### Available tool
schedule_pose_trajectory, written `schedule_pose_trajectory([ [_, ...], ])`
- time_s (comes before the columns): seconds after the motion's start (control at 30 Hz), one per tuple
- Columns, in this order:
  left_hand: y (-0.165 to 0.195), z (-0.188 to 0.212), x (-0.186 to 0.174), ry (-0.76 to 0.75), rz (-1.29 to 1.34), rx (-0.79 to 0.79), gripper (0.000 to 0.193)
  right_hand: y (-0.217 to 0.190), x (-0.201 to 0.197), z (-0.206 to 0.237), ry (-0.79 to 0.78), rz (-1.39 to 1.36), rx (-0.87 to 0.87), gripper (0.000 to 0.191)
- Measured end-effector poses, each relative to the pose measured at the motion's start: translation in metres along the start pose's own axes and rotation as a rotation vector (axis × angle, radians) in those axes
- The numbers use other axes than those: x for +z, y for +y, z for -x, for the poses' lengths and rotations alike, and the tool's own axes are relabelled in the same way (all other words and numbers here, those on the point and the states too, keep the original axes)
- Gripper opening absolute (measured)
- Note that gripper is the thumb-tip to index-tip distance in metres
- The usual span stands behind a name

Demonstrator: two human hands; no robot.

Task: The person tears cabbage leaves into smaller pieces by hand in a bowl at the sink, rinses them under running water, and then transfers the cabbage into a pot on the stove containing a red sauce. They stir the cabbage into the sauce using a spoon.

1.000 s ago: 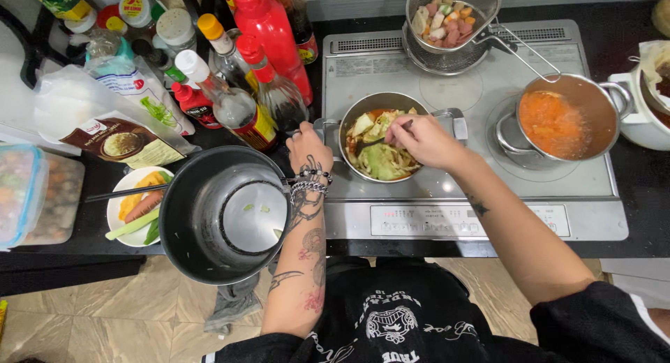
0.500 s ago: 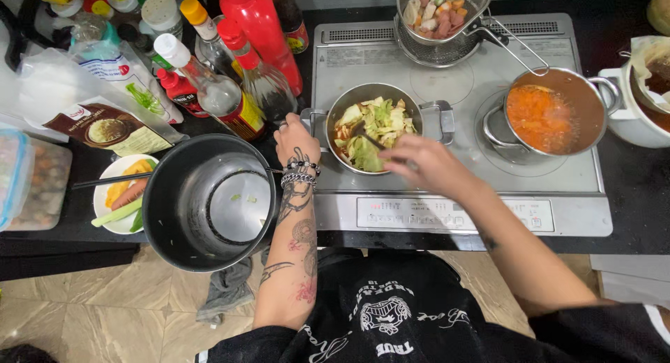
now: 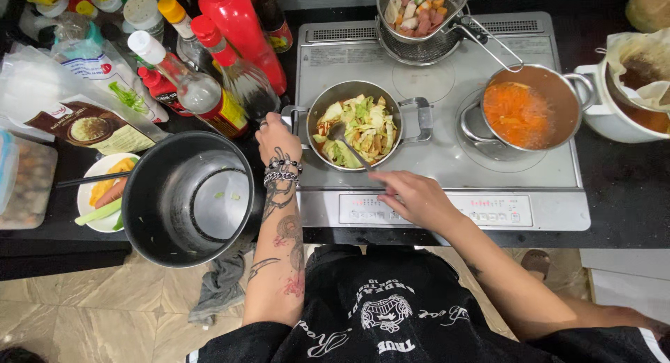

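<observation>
Fingers of the left hand curled onto the left handle of the pan; fingers of the right hand drawn together at the end of the spoon handle, whether pinching it or only touching cannot be told. Bench: dark, carrying all items. Cooktop: silver, flat, control strip along the near edge under the right hand. Black pot: large, empty save green flecks, left of the cooktop, beside the left forearm. Red-orange pot: on the right burner, filled with orange broth. Pan: small, steel, on the front left burner, holding cabbage and mixed vegetables, spoon bowl lying in the food. Strainer: wire basket at the rear, holding cut sausage and vegetables. White pot: far right, lined with cloth, brown liquid inside. Bottles: cluster left of the cooktop, one tall red, several clear with red or yellow caps. Packet: plastic, left of the bottles. Plate: white, at the left, with carrot and green pieces, chopsticks across it. Rag: grey, on the floor below the black pot.
</observation>
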State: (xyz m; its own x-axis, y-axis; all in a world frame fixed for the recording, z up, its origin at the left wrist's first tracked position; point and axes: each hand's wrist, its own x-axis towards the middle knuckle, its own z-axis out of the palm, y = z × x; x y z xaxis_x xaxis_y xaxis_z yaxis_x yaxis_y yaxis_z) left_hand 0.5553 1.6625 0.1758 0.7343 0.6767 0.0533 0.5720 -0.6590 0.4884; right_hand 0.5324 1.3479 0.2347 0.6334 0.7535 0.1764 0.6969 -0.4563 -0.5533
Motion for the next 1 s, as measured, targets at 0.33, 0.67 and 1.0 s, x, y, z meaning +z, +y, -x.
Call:
schedule_pose_trajectory([
  [0.33,0.008,0.000,-0.001,0.011,-0.013,-0.051,0.037,0.031,-0.031,0.049,0.112,-0.108,0.430,0.026],
  [0.67,0.006,-0.019,0.018,0.052,-0.048,-0.079,0.021,0.012,-0.023,0.052,0.208,-0.131,0.506,0.026],
  [1.0,0.016,-0.012,0.007,-0.013,-0.017,-0.131,0.027,-0.034,-0.009,0.050,0.212,-0.013,0.658,0.029],
])
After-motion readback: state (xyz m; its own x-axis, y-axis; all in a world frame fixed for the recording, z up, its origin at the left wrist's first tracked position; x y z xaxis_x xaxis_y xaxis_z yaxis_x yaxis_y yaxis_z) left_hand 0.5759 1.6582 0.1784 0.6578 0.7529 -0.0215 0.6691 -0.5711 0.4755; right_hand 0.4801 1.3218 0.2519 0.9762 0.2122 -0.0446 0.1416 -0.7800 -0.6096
